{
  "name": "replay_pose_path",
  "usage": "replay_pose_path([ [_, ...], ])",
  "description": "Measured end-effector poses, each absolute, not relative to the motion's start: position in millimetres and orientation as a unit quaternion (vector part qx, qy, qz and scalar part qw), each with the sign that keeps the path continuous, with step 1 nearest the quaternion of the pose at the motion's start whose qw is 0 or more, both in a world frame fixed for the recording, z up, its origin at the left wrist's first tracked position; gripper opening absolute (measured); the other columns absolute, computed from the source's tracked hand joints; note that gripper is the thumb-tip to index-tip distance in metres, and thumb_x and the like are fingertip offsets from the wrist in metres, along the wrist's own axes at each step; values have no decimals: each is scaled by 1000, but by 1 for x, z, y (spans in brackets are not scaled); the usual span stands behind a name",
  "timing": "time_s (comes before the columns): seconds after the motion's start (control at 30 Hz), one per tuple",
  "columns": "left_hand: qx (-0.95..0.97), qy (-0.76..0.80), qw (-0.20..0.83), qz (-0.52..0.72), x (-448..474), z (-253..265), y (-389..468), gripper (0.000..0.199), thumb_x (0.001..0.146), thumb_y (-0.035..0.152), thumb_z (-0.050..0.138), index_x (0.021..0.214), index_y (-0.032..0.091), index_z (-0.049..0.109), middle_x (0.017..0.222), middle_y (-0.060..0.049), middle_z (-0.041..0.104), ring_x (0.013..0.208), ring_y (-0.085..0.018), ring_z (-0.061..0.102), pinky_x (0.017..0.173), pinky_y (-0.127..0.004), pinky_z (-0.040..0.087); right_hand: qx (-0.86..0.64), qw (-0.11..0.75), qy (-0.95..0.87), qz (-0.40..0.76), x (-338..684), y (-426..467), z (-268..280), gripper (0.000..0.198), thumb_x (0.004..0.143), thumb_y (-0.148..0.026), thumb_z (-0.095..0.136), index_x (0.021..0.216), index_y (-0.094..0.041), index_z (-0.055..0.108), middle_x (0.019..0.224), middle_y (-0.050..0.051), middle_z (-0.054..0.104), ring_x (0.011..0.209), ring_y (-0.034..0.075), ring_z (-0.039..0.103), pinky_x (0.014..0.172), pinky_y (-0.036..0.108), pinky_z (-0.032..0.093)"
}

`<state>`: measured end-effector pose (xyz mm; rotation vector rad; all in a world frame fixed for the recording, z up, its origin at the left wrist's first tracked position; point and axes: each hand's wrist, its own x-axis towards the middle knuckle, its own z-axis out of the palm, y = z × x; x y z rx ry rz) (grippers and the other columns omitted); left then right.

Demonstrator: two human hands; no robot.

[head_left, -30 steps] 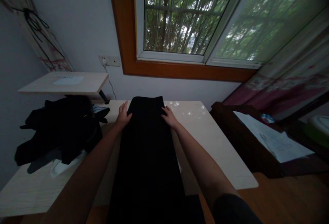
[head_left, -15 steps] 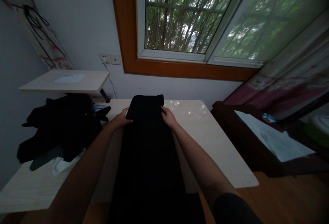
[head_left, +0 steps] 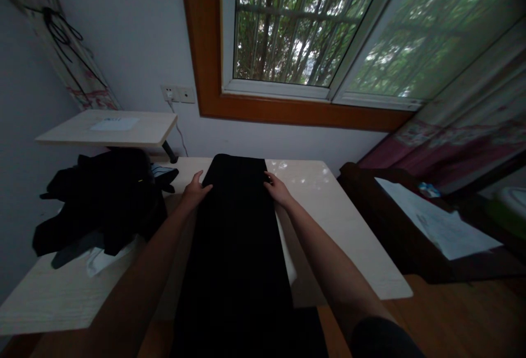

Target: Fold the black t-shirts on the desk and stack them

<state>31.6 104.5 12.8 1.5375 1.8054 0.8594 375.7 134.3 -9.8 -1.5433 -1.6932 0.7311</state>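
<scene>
You are touching both edges of the black cloth (head_left: 236, 226) on the counter (head_left: 332, 226) with your left hand (head_left: 193, 192) and right hand (head_left: 280, 190), fingers (head_left: 198, 177) lying open, gripping nothing

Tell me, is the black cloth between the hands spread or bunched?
Spread: the cloth lies long across the table, its sides nearly straight. Whether it's doubled, I cannot tell.

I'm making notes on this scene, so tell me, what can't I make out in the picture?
In the head view:
Near end of the black cloth: lost in darkness toward the bottom edge.
Separate pieces in the dark pile: hidden by overlap and dim light.
Marks on the paper on the raised shelf: too small to read.
Green object: blurred, cut off by the right edge.
</scene>
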Motion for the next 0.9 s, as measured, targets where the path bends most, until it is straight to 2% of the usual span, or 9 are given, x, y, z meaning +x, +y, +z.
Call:
replay_pose_path([
  [0.07,582,667,338,320,26,11,92,79,84,40,66,154,20,36,93,-4,72,78,-22,70,76,-35,55,-582,360,-667,294,381,114,-11,45,88,-24,56,132,-23,64,127,7,70,113,22,67,107,43,48],
  [0.13,588,642,370,325,21,8,77,77,84,41,65,153,21,38,96,-5,74,81,-22,71,79,-37,56,-569,365,-673,301,386,90,-12,36,89,-28,56,122,-24,70,123,6,72,114,22,66,107,42,47],
  [0.23,608,595,401,340,17,6,47,70,84,45,64,148,24,47,119,-8,73,102,-25,71,92,-41,56,-561,362,-668,328,390,49,-12,35,92,-36,55,122,-27,70,111,3,75,98,21,70,96,40,53],
  [0.33,636,556,422,328,14,9,17,62,85,49,61,143,28,54,140,-7,63,124,-26,63,105,-41,50,-561,357,-661,349,390,9,-8,33,93,-42,55,117,-27,72,105,3,75,92,21,70,91,39,55],
  [0.43,654,554,435,276,10,15,-6,50,85,51,61,131,31,66,138,-3,65,128,-27,61,111,-41,46,-565,341,-654,370,389,-24,-3,32,93,-45,56,114,-28,74,103,3,76,89,23,70,86,39,56],
  [0.53,650,564,449,240,9,21,-20,42,84,51,62,120,31,73,130,-2,70,122,-28,64,110,-41,46,-564,339,-644,391,389,-45,0,33,94,-47,56,116,-29,73,110,5,75,99,24,69,92,41,55],
  [0.63,642,568,454,243,12,25,-25,43,84,51,62,119,30,73,130,-3,70,123,-29,64,110,-42,46,-548,354,-655,381,388,-54,0,40,94,-46,57,130,-30,66,129,7,67,121,24,62,108,43,47],
  [0.77,626,568,458,275,19,24,-27,53,84,54,63,131,29,68,139,-4,64,129,-30,60,113,-46,43,-551,362,-669,344,387,-54,-4,50,94,-45,58,141,-29,57,142,8,58,135,24,52,119,46,36],
  [0.9,608,578,461,290,20,15,-28,62,87,56,59,143,29,57,149,-5,55,136,-29,54,116,-47,40,-555,364,-667,339,386,-48,-11,48,96,-45,54,141,-28,57,142,9,58,136,23,51,121,45,34],
])
